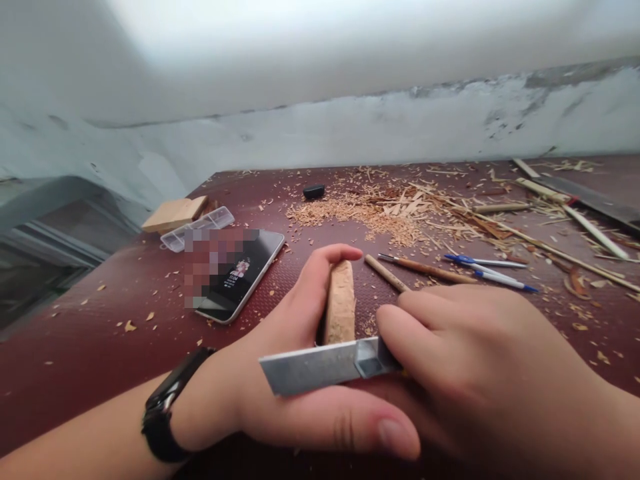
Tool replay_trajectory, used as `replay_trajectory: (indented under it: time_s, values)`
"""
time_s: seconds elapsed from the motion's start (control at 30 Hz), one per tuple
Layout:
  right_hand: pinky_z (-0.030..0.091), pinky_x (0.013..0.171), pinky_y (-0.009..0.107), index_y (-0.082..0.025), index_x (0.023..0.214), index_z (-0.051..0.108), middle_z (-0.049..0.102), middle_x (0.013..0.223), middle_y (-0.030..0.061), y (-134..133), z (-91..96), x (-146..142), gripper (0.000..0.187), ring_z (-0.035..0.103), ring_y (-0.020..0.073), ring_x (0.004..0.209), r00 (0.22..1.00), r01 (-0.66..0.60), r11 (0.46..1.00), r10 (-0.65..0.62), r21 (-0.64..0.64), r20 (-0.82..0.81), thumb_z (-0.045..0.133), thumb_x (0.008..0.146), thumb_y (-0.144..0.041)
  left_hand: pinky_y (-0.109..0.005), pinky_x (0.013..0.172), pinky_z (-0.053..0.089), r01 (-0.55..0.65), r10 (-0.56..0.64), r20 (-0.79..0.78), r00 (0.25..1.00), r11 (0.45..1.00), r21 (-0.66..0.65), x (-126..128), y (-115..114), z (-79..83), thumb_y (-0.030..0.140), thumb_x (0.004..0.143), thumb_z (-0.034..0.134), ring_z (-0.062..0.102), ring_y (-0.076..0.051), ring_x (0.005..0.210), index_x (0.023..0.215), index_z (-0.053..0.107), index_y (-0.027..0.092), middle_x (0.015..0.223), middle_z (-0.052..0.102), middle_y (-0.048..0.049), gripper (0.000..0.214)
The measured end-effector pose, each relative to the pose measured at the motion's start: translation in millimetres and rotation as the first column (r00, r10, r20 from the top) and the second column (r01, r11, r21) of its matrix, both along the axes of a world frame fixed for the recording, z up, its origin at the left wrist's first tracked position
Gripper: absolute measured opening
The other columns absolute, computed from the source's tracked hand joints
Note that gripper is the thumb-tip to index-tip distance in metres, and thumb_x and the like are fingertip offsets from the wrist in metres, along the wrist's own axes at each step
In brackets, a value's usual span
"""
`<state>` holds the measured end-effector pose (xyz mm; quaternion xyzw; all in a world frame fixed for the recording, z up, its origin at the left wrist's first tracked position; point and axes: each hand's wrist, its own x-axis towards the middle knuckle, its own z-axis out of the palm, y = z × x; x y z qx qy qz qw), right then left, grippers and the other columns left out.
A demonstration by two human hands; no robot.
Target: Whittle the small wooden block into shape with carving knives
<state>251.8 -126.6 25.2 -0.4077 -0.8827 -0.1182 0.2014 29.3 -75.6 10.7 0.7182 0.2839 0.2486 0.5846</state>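
My left hand (250, 383) is wrapped round a small wooden block (341, 300), with the index finger curled over its far end and the thumb stretched out below. My right hand (480, 360) is closed on a utility knife (315, 367), its handle mostly hidden in the fist. The metal blade points left, lying across the near end of the block and above my left thumb. Whether the edge touches the wood, I cannot tell. A black watch band (173, 407) circles my left wrist.
A phone (245, 280), a clear plastic case (200, 228) and wood blocks (173, 215) lie left. Wood shavings (360, 210) and a black object (314, 192) lie behind. Pens (493, 270), a thin wooden-handled tool (425, 267), a stick (385, 272) and a long saw-like blade (590, 197) lie right.
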Motion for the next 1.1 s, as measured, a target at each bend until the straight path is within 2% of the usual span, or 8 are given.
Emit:
replay_trajectory:
  time_s: [0.1,0.2,0.33,0.47,0.7,0.8,0.97,1.1]
  values:
    - [0.019,0.055,0.036,-0.025,0.068,0.046,0.050,0.059,-0.0013,-1.6,-0.4,-2.1,0.030,0.040,0.0188,0.047,0.999,0.001,1.000,0.000,0.029,-0.036,0.048,0.097,-0.020,-0.044,0.110,0.055,-0.053,0.052,-0.007,0.999,0.996,-0.067,4.9,-7.2,10.0,0.021,0.061,0.098,0.069,-0.022,0.110,0.152,0.031,0.033,0.122,0.067,-0.0010,0.114]
    - [0.020,0.056,0.035,-0.025,0.068,0.047,0.049,0.059,-0.0016,-1.8,-1.6,-2.6,0.024,0.040,0.0187,0.048,0.998,-0.005,0.999,0.007,0.035,-0.055,0.053,0.088,-0.015,-0.033,0.095,0.061,-0.053,0.061,0.083,0.995,0.994,-0.090,9.8,-10.7,8.3,0.011,0.067,0.092,0.070,-0.018,0.105,0.144,0.041,0.032,0.124,0.068,-0.0015,0.095]
    - [0.020,0.056,0.035,-0.024,0.067,0.046,0.049,0.060,-0.0019,0.3,-1.7,-2.8,0.025,0.040,0.0175,0.049,0.998,-0.034,0.999,0.034,0.012,-0.044,0.055,0.084,-0.009,-0.028,0.087,0.063,-0.091,0.082,0.147,0.986,0.994,0.053,10.3,-12.7,-3.2,0.012,0.075,0.089,0.070,-0.021,0.112,0.142,0.049,0.035,0.132,0.066,-0.0051,0.081]
    - [0.021,0.056,0.035,-0.024,0.066,0.046,0.049,0.059,-0.0017,1.4,-1.7,-4.1,0.025,0.039,0.0175,0.049,0.998,-0.029,0.999,0.030,0.024,-0.053,0.055,0.082,-0.008,-0.028,0.088,0.063,-0.150,0.138,0.100,0.985,0.980,0.128,7.0,-13.7,-4.8,0.017,0.073,0.092,0.067,-0.024,0.117,0.138,0.054,0.035,0.132,0.064,-0.0047,0.077]
    - [0.023,0.051,0.035,-0.026,0.066,0.045,0.048,0.058,-0.0009,0.1,-2.8,-6.6,0.022,0.043,0.0188,0.046,0.997,0.072,0.991,-0.070,0.115,-0.017,0.050,0.074,-0.006,-0.019,0.070,0.060,-0.143,0.146,0.046,0.988,0.987,-0.068,6.6,-9.4,1.9,0.024,0.080,0.087,0.069,-0.014,0.093,0.134,0.047,0.038,0.124,0.065,-0.0006,0.068]
    - [0.025,0.050,0.034,-0.026,0.066,0.044,0.048,0.057,-0.0006,-1.4,-1.2,-6.7,0.022,0.046,0.0191,0.045,0.994,0.105,0.985,-0.106,0.134,0.002,0.049,0.071,-0.005,-0.019,0.071,0.060,-0.215,0.216,0.011,0.976,0.972,-0.091,7.2,-9.2,1.4,0.025,0.077,0.090,0.069,-0.014,0.095,0.130,0.048,0.038,0.118,0.065,0.0002,0.069]
    - [0.026,0.045,0.033,-0.025,0.068,0.050,0.053,0.058,0.0001,-3.9,4.8,-4.3,0.018,0.050,0.0183,0.043,0.997,0.070,0.996,-0.072,0.054,0.036,0.054,0.071,-0.008,-0.020,0.069,0.060,-0.106,0.128,0.073,0.989,0.963,-0.247,6.4,-11.0,5.0,0.020,0.075,0.089,0.070,-0.012,0.086,0.134,0.041,0.038,0.116,0.066,0.0005,0.077]
    - [0.024,0.044,0.033,-0.025,0.067,0.051,0.054,0.058,-0.0017,-3.5,6.1,-4.1,0.019,0.046,0.0170,0.043,0.999,0.000,1.000,0.000,-0.009,0.032,0.063,0.068,-0.010,-0.027,0.086,0.063,-0.107,0.095,-0.069,0.993,0.973,-0.203,3.3,-11.8,15.4,0.023,0.066,0.096,0.071,-0.021,0.109,0.142,0.034,0.039,0.123,0.065,-0.0011,0.099]
